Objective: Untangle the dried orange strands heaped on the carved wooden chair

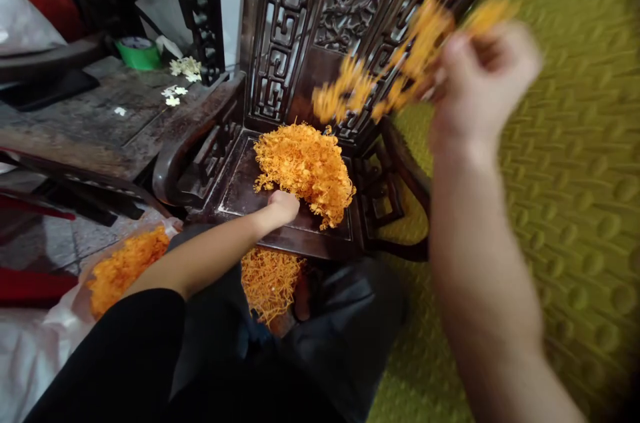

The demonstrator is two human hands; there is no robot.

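Observation:
A thick bunch of orange curly strands (305, 166) lies on the seat of a dark carved wooden chair (340, 243). At its lower left edge is my left hand (284, 206), closed in a fist against the bunch; the fingertips are hidden. Up to the right, my right hand (483, 79) is raised and blurred by motion, its fingers pinched on a loose spray of orange strands (415, 56). That spray spreads leftward in front of the chair's back. Below the seat edge, between my legs, sits another heap of orange strands (270, 283).
At lower left stands a clear plastic bag (83, 293) of orange strands. A dark wooden bench (90, 119) on the left bears a green tape roll (139, 53) and small white flowers (185, 68). A yellow-green textured surface (575, 209) lies on the right. The chair's curved arms flank the seat.

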